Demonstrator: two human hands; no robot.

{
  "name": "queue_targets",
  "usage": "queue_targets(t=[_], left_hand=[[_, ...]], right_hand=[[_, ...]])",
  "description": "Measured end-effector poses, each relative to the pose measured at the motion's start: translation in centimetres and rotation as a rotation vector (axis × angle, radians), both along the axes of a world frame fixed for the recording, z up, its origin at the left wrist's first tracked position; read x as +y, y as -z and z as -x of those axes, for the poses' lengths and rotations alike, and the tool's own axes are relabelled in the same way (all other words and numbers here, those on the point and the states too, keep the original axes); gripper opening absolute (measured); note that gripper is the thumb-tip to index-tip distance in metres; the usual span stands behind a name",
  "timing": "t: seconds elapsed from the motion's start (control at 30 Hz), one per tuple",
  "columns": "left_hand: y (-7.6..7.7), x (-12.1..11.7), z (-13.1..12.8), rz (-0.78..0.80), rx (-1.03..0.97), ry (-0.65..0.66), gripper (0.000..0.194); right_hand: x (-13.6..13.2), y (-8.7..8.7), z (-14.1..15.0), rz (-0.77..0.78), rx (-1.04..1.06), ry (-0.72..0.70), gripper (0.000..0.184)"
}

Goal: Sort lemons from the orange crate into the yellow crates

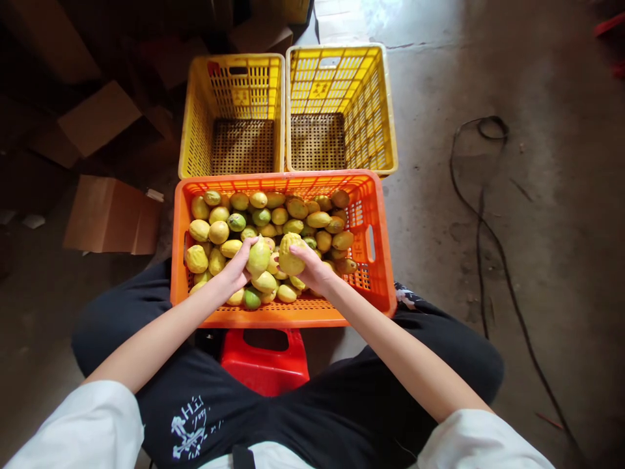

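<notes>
An orange crate [375, 215] sits between my knees, filled with several yellow and green fruits [273, 218]. My left hand [238, 267] is closed round one yellow-green fruit [258, 258] lifted just above the pile. My right hand [312, 266] grips another yellow fruit [290, 253] right beside it. The two held fruits nearly touch over the crate's near middle.
Two empty yellow crates [232, 114] [340, 104] stand side by side beyond the orange one. A red stool [266, 361] is under me. Cardboard boxes [111, 215] lie at the left. A black cable [481, 215] trails over the concrete floor at the right.
</notes>
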State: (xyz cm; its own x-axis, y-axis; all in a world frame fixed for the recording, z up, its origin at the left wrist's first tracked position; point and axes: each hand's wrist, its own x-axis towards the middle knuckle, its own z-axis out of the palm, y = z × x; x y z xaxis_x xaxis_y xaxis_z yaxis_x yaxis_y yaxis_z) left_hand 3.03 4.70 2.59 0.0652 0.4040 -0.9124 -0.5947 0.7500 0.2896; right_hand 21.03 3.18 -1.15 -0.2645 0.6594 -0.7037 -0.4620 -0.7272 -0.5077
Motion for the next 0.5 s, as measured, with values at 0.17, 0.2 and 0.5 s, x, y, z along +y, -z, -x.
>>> queue_targets(t=[0.17,0.2,0.5], left_hand=[[-0.4,0.1,-0.1,0.041,0.022,0.012,0.023],[-0.4,0.1,0.0,0.048,0.031,0.022,0.024],[0.0,-0.1,0.4,0.001,0.116,0.095,0.025]], right_hand=[[0.0,0.6,-0.2,-0.020,-0.044,0.025,0.050],[0.0,0.6,-0.2,-0.026,-0.048,0.024,0.050],[0.7,-1.0,-0.1,0.066,0.045,0.000,0.039]])
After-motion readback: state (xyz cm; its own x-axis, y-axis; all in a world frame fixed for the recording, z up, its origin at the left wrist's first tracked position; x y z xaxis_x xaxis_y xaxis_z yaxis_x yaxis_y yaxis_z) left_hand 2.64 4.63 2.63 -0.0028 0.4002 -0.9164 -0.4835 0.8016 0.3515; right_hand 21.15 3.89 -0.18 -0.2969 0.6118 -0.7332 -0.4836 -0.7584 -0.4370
